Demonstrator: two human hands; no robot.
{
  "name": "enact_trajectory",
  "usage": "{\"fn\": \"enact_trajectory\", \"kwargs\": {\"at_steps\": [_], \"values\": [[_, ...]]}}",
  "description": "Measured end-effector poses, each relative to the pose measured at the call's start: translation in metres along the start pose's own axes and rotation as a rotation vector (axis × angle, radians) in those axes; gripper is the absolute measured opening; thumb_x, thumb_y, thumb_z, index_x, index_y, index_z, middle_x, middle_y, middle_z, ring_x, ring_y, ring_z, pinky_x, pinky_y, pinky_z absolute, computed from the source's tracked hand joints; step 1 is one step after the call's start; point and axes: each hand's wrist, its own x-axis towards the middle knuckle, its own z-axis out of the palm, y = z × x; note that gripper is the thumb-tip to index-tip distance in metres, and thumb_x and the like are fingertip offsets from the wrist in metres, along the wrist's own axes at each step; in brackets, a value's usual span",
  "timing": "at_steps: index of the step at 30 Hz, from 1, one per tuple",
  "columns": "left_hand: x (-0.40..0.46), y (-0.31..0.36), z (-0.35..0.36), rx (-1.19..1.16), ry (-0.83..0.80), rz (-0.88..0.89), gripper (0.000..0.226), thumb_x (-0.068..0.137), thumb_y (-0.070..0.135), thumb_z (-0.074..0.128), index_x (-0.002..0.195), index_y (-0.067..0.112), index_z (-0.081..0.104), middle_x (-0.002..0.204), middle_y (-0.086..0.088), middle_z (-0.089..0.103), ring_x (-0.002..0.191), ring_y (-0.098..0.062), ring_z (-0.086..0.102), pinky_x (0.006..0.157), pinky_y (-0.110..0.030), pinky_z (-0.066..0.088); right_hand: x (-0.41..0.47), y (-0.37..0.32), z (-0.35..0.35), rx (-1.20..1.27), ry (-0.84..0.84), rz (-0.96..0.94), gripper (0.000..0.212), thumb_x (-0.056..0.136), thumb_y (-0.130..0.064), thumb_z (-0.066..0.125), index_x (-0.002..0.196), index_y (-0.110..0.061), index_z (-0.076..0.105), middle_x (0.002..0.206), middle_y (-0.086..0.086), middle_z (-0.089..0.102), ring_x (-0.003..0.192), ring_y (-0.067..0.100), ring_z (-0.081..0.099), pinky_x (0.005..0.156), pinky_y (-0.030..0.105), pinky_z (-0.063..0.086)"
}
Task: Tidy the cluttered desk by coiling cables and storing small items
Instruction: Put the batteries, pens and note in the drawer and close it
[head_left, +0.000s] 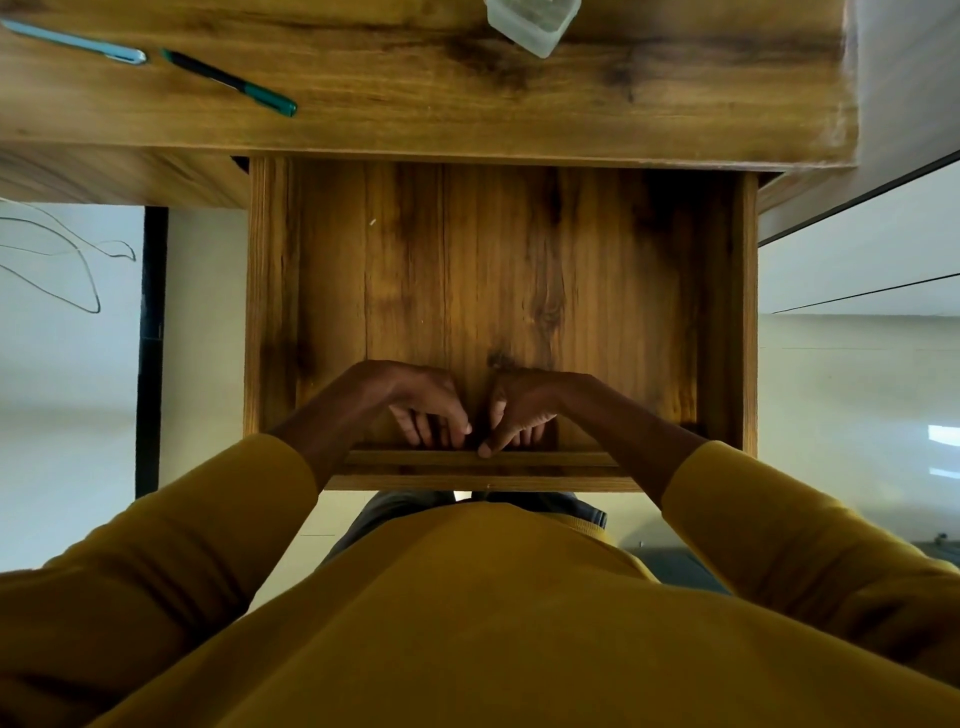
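Head view shows me the drawer (498, 312) pulled out from under the desk (467, 104). Both my left hand (415, 400) and right hand (524, 405) sit inside its near edge, fingers curled over the front panel, gripping it. Beyond the drawer, two pens (228, 82) and a plastic container (532, 23) lie on the desk.

Wooden desk (467, 114) runs across the top of the frame. Upper left on it, a light-blue pen (72, 41), and just right of that a green-and-black pen (228, 82), both lying at a slant. Top centre, a clear plastic box (532, 23) sits on the desktop, cut off by the frame edge.
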Motion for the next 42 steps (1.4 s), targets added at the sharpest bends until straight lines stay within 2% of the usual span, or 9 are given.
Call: {"fn": "enact_trajectory", "kwargs": {"at_steps": [5,11,16,19,23,29,32,36,42], "values": [[0.001,0.002,0.002,0.017,-0.021,-0.014,0.027,0.103,0.029,0.062,0.12,0.01,0.072,0.12,-0.007,0.072,0.113,-0.027,0.068,0.103,-0.044,0.055,0.0,-0.001,0.002,0.001,-0.02,0.022,0.031,0.085,-0.044,0.083,0.096,-0.016,0.076,0.085,0.005,0.076,0.081,0.016,0.075,0.065,0.024,0.058],[-0.006,0.004,0.001,0.039,-0.023,-0.025,0.028,0.104,0.032,0.06,0.118,0.013,0.073,0.121,-0.004,0.072,0.115,-0.026,0.068,0.106,-0.046,0.054,-0.006,-0.004,0.004,-0.023,-0.034,0.0,0.021,0.088,-0.044,0.079,0.089,-0.025,0.071,0.081,-0.001,0.074,0.076,0.011,0.072,0.062,0.021,0.055],[-0.018,0.006,-0.003,-0.008,0.048,-0.011,0.022,0.104,0.033,0.06,0.113,0.019,0.074,0.114,0.0,0.074,0.109,-0.021,0.07,0.1,-0.043,0.057,-0.008,-0.017,-0.007,-0.032,0.022,-0.01,0.018,0.092,-0.039,0.077,0.091,-0.021,0.073,0.08,0.0,0.076,0.077,0.012,0.075,0.068,0.025,0.06],[-0.028,0.012,-0.011,-0.082,0.246,0.055,0.019,0.101,0.029,0.065,0.113,0.018,0.075,0.11,-0.003,0.076,0.106,-0.021,0.072,0.096,-0.041,0.06,-0.012,-0.029,-0.028,-0.022,0.183,-0.059,0.013,0.095,-0.031,0.074,0.092,-0.017,0.074,0.084,0.005,0.078,0.078,0.016,0.077,0.069,0.029,0.062],[-0.039,0.019,-0.027,-0.194,0.599,0.169,0.014,0.103,0.027,0.061,0.107,0.021,0.073,0.098,0.001,0.078,0.089,-0.015,0.076,0.072,-0.03,0.062,-0.026,-0.047,-0.064,-0.029,0.416,-0.151,0.012,0.094,-0.024,0.072,0.095,-0.012,0.076,0.083,0.003,0.078,0.076,0.015,0.077,0.069,0.031,0.063],[-0.07,0.037,-0.058,-0.447,0.985,0.417,0.013,0.102,0.024,0.062,0.093,0.027,0.071,0.094,0.002,0.078,0.085,-0.013,0.073,0.069,-0.03,0.058,-0.045,-0.091,-0.121,-0.079,0.823,-0.273,0.013,0.087,-0.027,0.071,0.096,-0.021,0.078,0.089,-0.011,0.071,0.086,0.006,0.067,0.081,0.028,0.052],[-0.096,0.045,-0.079,-0.556,1.081,0.533,0.02,0.103,0.019,0.06,0.091,0.028,0.073,0.096,-0.003,0.078,0.086,-0.016,0.072,0.071,-0.03,0.056,-0.053,-0.117,-0.151,-0.066,0.972,-0.399,0.008,0.086,-0.03,0.071,0.09,-0.027,0.077,0.088,-0.015,0.071,0.083,0.002,0.066,0.074,0.029,0.056],[-0.132,0.046,-0.116,-0.682,1.164,0.679,0.021,0.106,0.019,0.057,0.112,0.013,0.075,0.103,-0.007,0.079,0.091,-0.02,0.074,0.082,-0.038,0.061,-0.056,-0.158,-0.195,-0.108,1.173,-0.402,0.008,0.088,-0.022,0.07,0.088,-0.03,0.074,0.082,-0.016,0.069,0.078,0.003,0.064,0.07,0.025,0.051],[-0.176,0.043,-0.18,-0.967,1.065,0.755,0.026,0.11,0.016,0.048,0.121,0.006,0.069,0.112,-0.011,0.075,0.101,-0.025,0.074,0.087,-0.037,0.062,-0.052,-0.211,-0.266,-0.186,1.37,-0.357,0.015,0.093,-0.019,0.065,0.102,-0.023,0.076,0.102,-0.005,0.075,0.091,0.011,0.068,0.074,0.025,0.052]]}}
